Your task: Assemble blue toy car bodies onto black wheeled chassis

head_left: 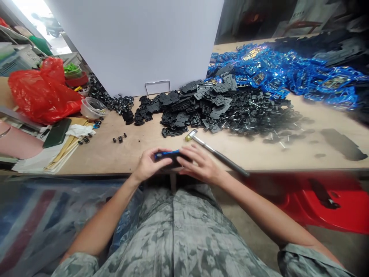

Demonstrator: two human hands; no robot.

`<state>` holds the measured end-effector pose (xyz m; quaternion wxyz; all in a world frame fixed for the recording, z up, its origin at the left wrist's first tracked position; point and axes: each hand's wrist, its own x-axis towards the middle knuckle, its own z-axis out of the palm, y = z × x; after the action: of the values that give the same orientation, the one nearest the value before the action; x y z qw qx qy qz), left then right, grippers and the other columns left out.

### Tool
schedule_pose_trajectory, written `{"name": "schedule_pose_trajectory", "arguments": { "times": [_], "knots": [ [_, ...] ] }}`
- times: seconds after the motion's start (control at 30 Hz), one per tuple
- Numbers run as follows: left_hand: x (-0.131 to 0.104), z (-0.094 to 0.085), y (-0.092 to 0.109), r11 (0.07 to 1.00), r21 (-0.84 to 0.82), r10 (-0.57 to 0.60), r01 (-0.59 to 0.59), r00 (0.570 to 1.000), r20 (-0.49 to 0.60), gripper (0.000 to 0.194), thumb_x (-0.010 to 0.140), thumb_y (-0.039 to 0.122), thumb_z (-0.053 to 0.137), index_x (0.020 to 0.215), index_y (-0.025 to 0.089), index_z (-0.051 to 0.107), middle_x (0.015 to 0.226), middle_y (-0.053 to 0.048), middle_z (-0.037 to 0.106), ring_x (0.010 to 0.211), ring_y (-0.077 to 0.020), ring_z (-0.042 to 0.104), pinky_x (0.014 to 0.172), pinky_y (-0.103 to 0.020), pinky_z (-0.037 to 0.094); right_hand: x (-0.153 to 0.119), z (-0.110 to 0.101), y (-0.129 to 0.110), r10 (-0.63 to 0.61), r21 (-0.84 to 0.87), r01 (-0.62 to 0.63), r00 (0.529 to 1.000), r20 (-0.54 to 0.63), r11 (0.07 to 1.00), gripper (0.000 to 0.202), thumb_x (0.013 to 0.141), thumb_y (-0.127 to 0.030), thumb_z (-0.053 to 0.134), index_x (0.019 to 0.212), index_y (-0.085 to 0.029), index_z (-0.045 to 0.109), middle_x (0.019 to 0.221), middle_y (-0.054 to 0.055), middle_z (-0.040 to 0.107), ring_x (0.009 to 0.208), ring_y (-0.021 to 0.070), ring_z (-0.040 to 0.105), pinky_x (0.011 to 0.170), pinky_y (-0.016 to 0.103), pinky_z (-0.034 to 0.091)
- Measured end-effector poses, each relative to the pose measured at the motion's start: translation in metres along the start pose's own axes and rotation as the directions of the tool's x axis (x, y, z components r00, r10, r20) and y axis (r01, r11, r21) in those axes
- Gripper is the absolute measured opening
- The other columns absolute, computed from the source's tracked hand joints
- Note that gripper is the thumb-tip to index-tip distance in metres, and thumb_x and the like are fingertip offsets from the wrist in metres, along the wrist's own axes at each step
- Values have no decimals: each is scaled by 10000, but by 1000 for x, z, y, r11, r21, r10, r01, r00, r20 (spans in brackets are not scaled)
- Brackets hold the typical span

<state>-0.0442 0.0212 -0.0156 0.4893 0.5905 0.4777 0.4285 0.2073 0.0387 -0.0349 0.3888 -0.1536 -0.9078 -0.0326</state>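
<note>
Between my two hands, at the table's front edge, is a toy car (170,154) with a blue body and a black underside turned partly towards me. My left hand (150,164) grips its left end, thumb along the near side. My right hand (200,163) closes over the right end, its fingers lying across the black part and hiding much of it. Just beyond my right hand lies a hammer (215,152) with a yellow-tipped head and dark handle. Black plastic car bases (175,115) are heaped farther back.
Wheel axles (250,115) are piled right of the bases, with blue car bodies (259,71) behind. A white panel (138,42) stands at the back. At left are a red bag (43,92), a clear tub (92,108) and a phone (57,132). A red stool (340,204) stands below right.
</note>
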Motion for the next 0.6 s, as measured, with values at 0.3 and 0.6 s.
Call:
{"name": "schedule_pose_trajectory", "arguments": {
  "times": [0.3,0.6],
  "knots": [
    [-11,9,-11,852,345,391,-393,917,81,290,844,204,774,1127,180,723,1063,-101,737,1014,-208,700,920,-350,567,-3,13,-1,402,330,-409,911,95,851,273,970,-300,676,1214,-187,634,977,100,734,862,217,709,766,349,596],
    [-9,13,-22,865,258,426,-430,902,73,324,851,202,786,1175,203,775,1103,-103,769,1032,-199,730,934,-319,582,-3,19,-5,440,391,-428,896,63,815,247,983,-296,643,1208,-194,618,987,91,726,882,211,697,784,335,575]
  ]
}}
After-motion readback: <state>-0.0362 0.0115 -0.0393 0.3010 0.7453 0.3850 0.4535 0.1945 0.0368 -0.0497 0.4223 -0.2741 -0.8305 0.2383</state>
